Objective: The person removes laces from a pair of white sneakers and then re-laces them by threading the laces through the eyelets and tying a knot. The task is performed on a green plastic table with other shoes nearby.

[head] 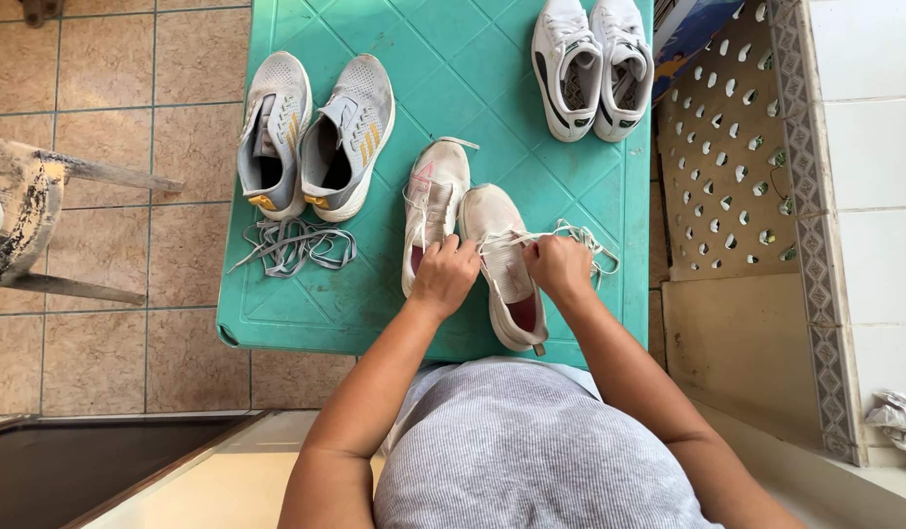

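Note:
On a green plastic table (443,78) lie a pair of dirty white sneakers with pink trim. My left hand (445,274) and my right hand (559,264) both pinch the white lace (582,235) of the right-hand sneaker (507,264), pulling it across the tongue. Loose lace ends trail off to the right of that shoe. Its partner (433,201) lies just to the left, touching my left hand's knuckles.
A grey pair of sneakers with yellow stripes (316,132) stands at the table's left, with loose grey laces (291,245) in front. A white pair with dark trim (592,64) sits at the far right. A worn chair (32,220) stands left on the tiled floor; a perforated wall (727,147) is right.

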